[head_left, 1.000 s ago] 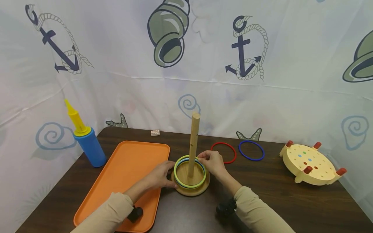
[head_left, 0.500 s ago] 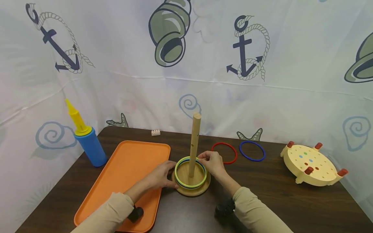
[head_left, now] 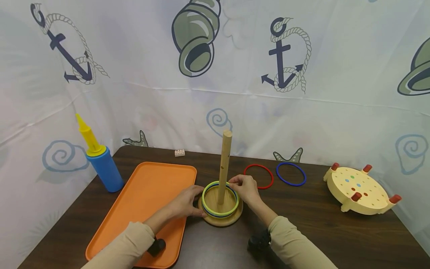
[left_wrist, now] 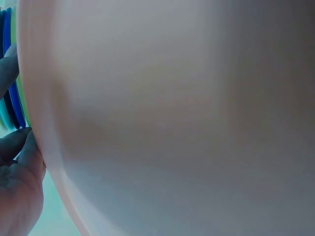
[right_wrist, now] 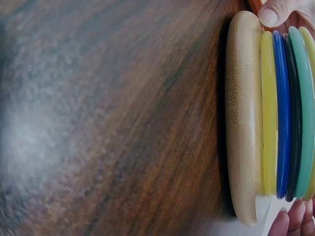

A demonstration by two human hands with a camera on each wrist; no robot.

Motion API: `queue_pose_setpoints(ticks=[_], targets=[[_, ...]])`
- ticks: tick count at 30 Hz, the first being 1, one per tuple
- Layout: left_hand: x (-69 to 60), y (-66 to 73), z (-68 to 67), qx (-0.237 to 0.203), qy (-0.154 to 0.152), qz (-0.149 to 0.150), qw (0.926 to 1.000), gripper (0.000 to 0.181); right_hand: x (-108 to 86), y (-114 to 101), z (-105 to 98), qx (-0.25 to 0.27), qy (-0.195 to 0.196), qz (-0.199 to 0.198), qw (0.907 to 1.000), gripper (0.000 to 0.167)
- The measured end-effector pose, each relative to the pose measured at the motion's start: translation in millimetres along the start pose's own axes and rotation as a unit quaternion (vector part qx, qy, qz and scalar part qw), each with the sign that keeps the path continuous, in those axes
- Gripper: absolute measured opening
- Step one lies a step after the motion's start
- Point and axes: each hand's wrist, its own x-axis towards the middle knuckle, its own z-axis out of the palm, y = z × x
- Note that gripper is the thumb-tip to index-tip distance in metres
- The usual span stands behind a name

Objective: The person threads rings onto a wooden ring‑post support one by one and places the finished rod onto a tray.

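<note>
A wooden ring-toss stand [head_left: 220, 221] with an upright peg [head_left: 224, 164] stands on the table. Several rings lie stacked around the peg on its base: in the right wrist view a yellow ring [right_wrist: 268, 113] is lowest, with a blue ring [right_wrist: 282, 113], a black ring and a green ring [right_wrist: 301, 98] above. The top ring [head_left: 220, 216] is yellow-green. My left hand [head_left: 183, 201] curves thumb and fingers around the stack's left side, the thumb near the base's edge. At the back right, my right hand [head_left: 246, 188] pinches the rings' edge; its fingertips [right_wrist: 297, 214] are partly cut off in the right wrist view.
An orange tray [head_left: 147, 201] lies left, under my left forearm. A blue pump [head_left: 105, 170] with a yellow top stands beyond it. A red ring [head_left: 270, 179] and a loose blue ring [head_left: 304, 177] lie back right. A pegged round stool [head_left: 357, 190] sits far right; a small brick [head_left: 179, 153] is behind.
Both hands stay at the ring stack. The rings have lined up slightly more closely: less of the blue ring shows inside the top ring. The view has shifted a little.
</note>
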Motion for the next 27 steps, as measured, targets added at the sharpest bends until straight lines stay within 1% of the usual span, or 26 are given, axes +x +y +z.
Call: queue_pose_setpoints(ticks=[7,8,12,14,15,20,27], targets=[[-0.8,1.4,-1.5,0.001,0.008,0.014,0.9999,0.070,0.0,1.0,-0.3,0.005,0.002,-0.007,1.0000,0.005],[-1.2,1.8,-1.7,0.009,0.012,0.024,0.9996,0.069,0.0,1.2,-0.5,0.007,0.002,-0.007,1.0000,0.005],[-1.8,2.6,-1.7,0.008,0.017,0.028,0.9994,0.067,0.5,3.4,-1.9,0.015,0.000,-0.005,0.9999,0.003],[-1.2,2.3,-1.4,0.009,0.015,0.023,0.9996,0.067,1.4,5.3,-3.0,0.019,0.001,-0.005,0.9998,0.004],[-0.7,2.3,-1.1,-0.001,0.010,0.012,0.9999,0.068,2.1,6.6,-3.7,0.020,0.001,-0.005,0.9998,0.004],[1.1,0.7,0.1,0.005,0.003,-0.001,1.0000,0.069,7.2,14.8,-11.1,0.022,0.012,0.003,0.9997,0.007],[0.7,2.3,0.2,-0.003,-0.001,-0.001,1.0000,0.069,15.0,25.9,-32.1,0.010,0.042,0.005,0.9991,0.011]])
